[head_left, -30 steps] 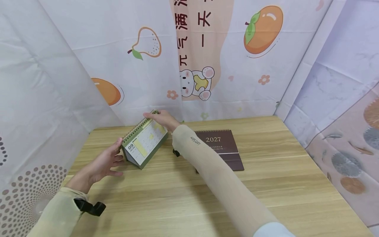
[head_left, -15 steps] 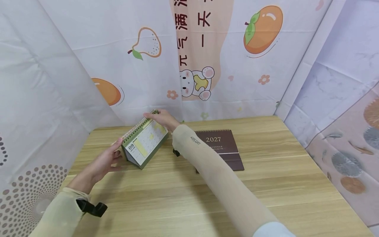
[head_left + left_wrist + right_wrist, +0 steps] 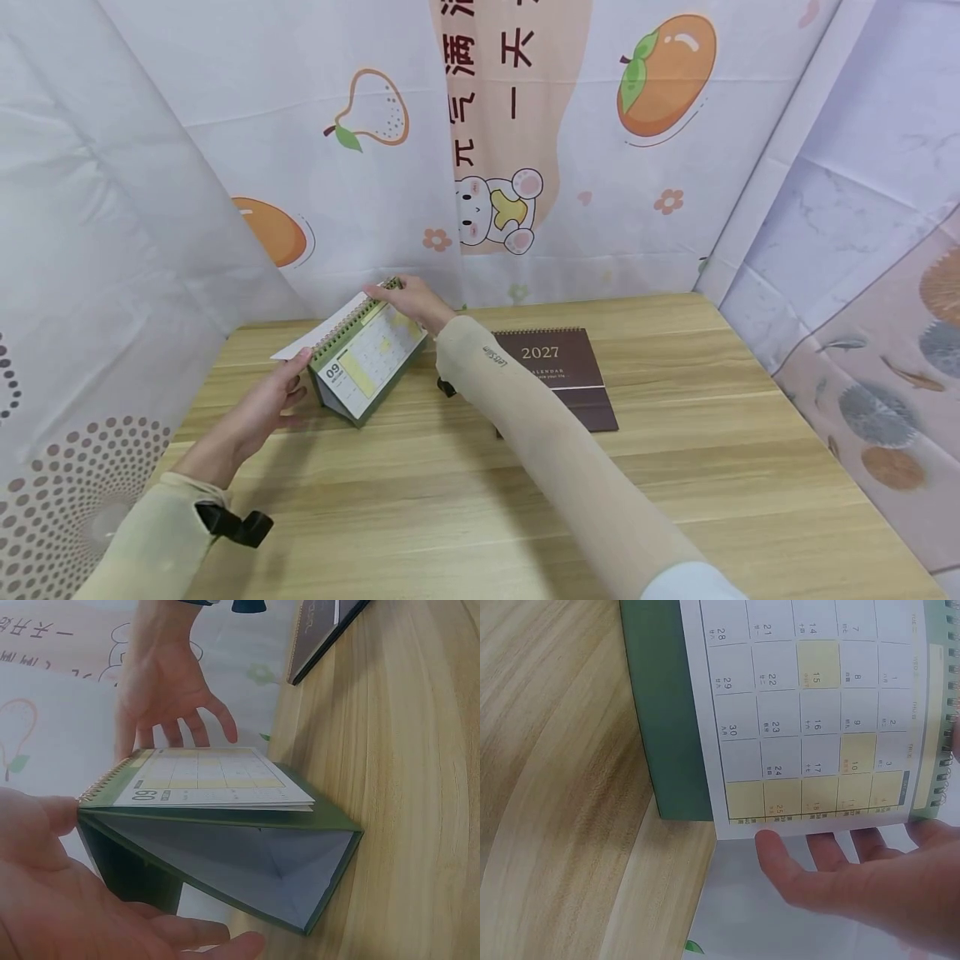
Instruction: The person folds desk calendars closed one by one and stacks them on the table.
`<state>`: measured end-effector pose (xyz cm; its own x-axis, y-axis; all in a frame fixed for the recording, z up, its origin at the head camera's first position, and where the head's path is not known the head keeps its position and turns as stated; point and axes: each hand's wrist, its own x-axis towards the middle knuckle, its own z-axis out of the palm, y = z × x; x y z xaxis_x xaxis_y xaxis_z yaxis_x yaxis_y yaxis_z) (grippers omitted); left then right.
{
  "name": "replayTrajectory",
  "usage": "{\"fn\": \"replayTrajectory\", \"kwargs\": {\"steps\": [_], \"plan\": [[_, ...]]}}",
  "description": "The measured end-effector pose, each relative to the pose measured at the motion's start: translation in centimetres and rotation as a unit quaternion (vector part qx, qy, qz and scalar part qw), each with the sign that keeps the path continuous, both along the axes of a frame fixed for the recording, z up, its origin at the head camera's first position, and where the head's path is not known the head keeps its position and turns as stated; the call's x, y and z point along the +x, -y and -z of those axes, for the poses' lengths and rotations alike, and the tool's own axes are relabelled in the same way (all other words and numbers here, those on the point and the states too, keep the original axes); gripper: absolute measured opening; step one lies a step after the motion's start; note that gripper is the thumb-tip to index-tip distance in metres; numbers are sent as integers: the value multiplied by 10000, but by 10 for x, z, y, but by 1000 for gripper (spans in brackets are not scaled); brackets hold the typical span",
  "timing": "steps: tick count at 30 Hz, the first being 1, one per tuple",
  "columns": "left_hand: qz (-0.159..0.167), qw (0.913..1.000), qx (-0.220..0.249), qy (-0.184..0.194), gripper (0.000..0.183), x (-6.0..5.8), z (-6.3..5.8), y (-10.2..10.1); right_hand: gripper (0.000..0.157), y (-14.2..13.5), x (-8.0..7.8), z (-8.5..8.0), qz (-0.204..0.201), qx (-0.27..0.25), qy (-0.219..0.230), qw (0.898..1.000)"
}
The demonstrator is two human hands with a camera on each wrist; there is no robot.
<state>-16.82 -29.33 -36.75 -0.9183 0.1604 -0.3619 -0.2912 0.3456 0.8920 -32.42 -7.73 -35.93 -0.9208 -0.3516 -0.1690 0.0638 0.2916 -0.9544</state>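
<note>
A green, spiral-bound, tent-shaped desk calendar (image 3: 375, 357) stands at the far left of the pale wooden table (image 3: 420, 508), a white paper page (image 3: 311, 337) raised behind it. Left hand (image 3: 258, 412): thumb touching the near upper corner, fingers apart. Right hand (image 3: 416, 304): at the far end, fingers apart.

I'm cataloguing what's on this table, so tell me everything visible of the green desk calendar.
The green desk calendar stands tent-shaped and slantwise on the wood-grain table, left of the brown calendar in the head view. It looks like stiff card, pale grey inside. Ring binding runs along the ridge. The front page, marked 09, is a white grid with yellow cells; a white sheet sticks out behind. The left hand touches the ridge's near end; the right hand holds its far end.
</note>
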Motion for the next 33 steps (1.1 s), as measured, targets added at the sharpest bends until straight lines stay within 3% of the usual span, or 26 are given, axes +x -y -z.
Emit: {"fn": "replayTrajectory", "kwargs": {"steps": [5, 12, 18, 26, 33], "plan": [[11, 10000, -23, -91, 89, 0, -2, -1, 46, -1, 0, 0, -22, 13, -23, 10000], [-34, 9995, -110, -299, 86, -2, -1, -2, 40, 0, -2, 1, -23, 28, -147, 9999], [-203, 9982, -131, -541, 85, -3, -2, -5, 43, 1, -5, 1, 12, 15, -188, 9998], [-350, 9966, -133, -735, 84, -3, -1, -7, 68, 5, -6, 1, 64, 172, -205, 9996], [-463, 9954, -71, -834, 82, -5, 2, -9, 72, 4, -5, 0, 43, 129, -220, 9997]]}}
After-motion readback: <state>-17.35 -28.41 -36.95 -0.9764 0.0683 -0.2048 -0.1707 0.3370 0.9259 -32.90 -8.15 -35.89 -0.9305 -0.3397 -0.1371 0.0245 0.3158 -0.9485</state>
